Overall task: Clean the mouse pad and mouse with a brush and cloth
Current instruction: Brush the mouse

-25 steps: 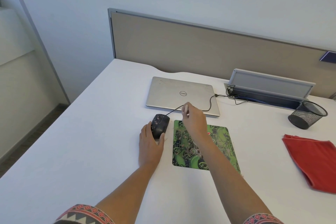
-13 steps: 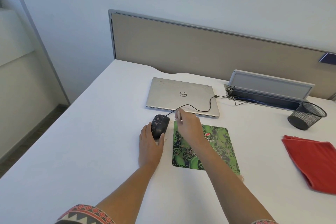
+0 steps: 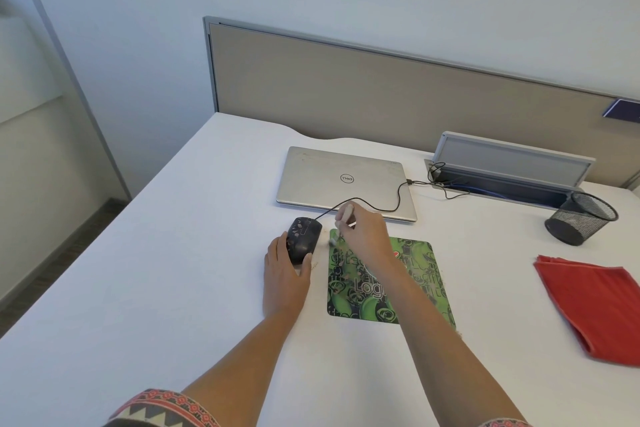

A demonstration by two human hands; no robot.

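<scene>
1. A closed laptop (image 3: 346, 180) lies beyond the work; a red cloth (image 3: 595, 305) lies well to the right on the desk (image 3: 156, 288).
2. My left hand (image 3: 285, 277) rests flat, fingers straight, thumb and forefinger against the mouse (image 3: 304, 236), just left of the mouse pad (image 3: 381, 298).
3. My right hand (image 3: 367, 239) pinches the brush (image 3: 345, 212), its blurred tip at the pad's far left corner.
4. The mouse's long axis runs away from me, its cable (image 3: 398, 199) end towards the laptop.
5. The mesh cup (image 3: 581, 218) stands tilted; I cannot tell its contents. The open hatch (image 3: 512, 163) holds cables.
</scene>
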